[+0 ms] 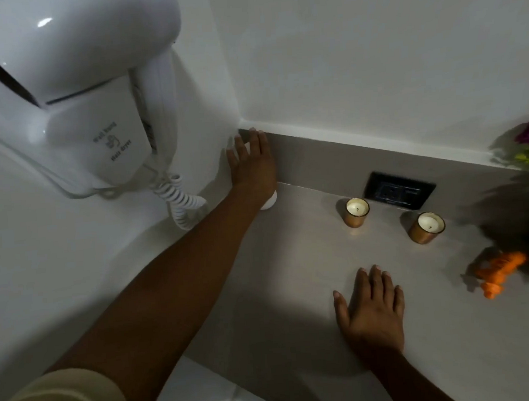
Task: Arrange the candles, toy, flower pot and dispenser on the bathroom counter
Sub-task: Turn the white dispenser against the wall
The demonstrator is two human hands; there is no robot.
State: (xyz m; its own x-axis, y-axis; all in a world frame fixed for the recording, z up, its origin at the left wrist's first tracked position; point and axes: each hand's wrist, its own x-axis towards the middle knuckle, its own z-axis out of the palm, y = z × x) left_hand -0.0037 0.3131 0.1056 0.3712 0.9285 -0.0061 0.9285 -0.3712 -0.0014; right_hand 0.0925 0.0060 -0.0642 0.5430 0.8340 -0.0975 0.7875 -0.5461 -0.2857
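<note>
Candles: two, (357,211) and (427,227); one orange toy (496,272).

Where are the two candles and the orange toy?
Left candle (357,208), head view, on its wax top.
Right candle (430,222), head view, on its wax top.
Orange toy (499,269), head view, on its body.
</note>
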